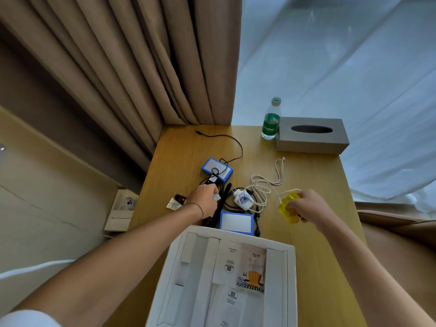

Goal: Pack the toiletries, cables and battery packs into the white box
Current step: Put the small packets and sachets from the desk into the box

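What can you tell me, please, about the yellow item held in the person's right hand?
The yellow item looks like a small translucent plastic packet or bottle, amber-yellow and glossy. The right hand grips it from the right, fingers curled round it, above the wooden table, right of the white cable. It is tilted; any label is unreadable.

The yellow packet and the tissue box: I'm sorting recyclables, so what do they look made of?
The yellow packet, gripped in the right hand, looks like thin glossy plastic: translucent, with shiny highlights. The tissue box looks like a matte grey rigid cover, perhaps leatherette or board; the picture cannot settle which.
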The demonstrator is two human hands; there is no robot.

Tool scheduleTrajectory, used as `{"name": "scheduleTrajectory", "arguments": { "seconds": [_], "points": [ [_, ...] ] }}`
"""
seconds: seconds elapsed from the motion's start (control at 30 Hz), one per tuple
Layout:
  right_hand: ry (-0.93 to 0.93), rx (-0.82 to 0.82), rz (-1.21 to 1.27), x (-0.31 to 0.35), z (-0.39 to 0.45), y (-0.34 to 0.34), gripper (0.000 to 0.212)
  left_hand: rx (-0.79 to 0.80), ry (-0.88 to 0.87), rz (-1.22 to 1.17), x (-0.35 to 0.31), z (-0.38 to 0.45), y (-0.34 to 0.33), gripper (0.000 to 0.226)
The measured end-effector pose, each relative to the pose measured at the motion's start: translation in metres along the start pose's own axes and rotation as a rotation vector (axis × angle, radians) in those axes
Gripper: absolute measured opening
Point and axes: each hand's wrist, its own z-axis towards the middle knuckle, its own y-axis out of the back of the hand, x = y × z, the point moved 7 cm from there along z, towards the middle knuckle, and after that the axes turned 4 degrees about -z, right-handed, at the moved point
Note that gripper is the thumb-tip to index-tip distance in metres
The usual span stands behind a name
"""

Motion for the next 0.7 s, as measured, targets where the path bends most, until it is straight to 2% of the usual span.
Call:
{"name": "scheduleTrajectory", "arguments": {
  "seconds": [0.17,0.3,0.47,0.6,0.7],
  "points": [
    [0.008,0.136,0.339,0.013,-0.038,0.004,0.014,0.041,-0.067,0.09,-0.006,0.015,-0.01,0.041],
    [0.047,0.128,0.533,0.026,-0.064,0.003,0.018,0.053,-0.124,0.214,-0.009,0.024,-0.015,0.035],
    [0.142,0.113,0.473,0.039,-0.091,-0.009,0.012,0.058,-0.174,0.314,-0.01,0.035,-0.02,0.03],
    [0.169,0.122,0.37,0.039,-0.104,-0.03,0.008,0.037,-0.178,0.285,-0.007,0.035,-0.018,0.018],
    [0.204,0.171,0.204,0.038,-0.112,-0.053,0.022,-0.008,-0.185,0.186,-0.003,0.027,-0.009,0.016]
  ]
}}
